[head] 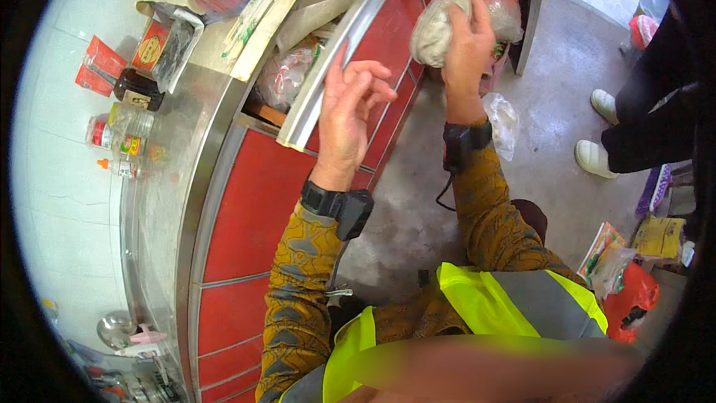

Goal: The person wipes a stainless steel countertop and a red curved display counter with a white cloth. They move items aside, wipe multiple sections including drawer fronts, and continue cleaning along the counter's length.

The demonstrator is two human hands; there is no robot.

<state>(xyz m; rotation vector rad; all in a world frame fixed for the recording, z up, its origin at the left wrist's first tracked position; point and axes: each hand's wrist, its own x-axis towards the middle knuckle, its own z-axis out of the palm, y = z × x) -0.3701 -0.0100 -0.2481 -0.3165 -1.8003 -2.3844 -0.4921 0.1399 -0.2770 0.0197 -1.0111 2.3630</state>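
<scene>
My right hand (469, 45) grips a bundled off-white cloth (432, 33), held up over the floor near the far end of the red cabinet. My left hand (349, 103) holds nothing and its fingers are apart. Its index finger lies at the metal top edge (321, 87) of a pulled-out drawer with a red front (373, 33); whether it presses there I cannot tell. Inside the drawer are a clear plastic bag (285, 75) with unclear contents and a pale folded cloth (316, 17).
Along the steel counter (168, 201) stand a dark glass bottle (139, 89), a clear bottle (131, 120) and a small orange-tipped bottle (117, 168). A clear plastic bag (502, 123) lies on the floor. Another person's white shoes (596, 158) are at the right, near a red bag (632, 296).
</scene>
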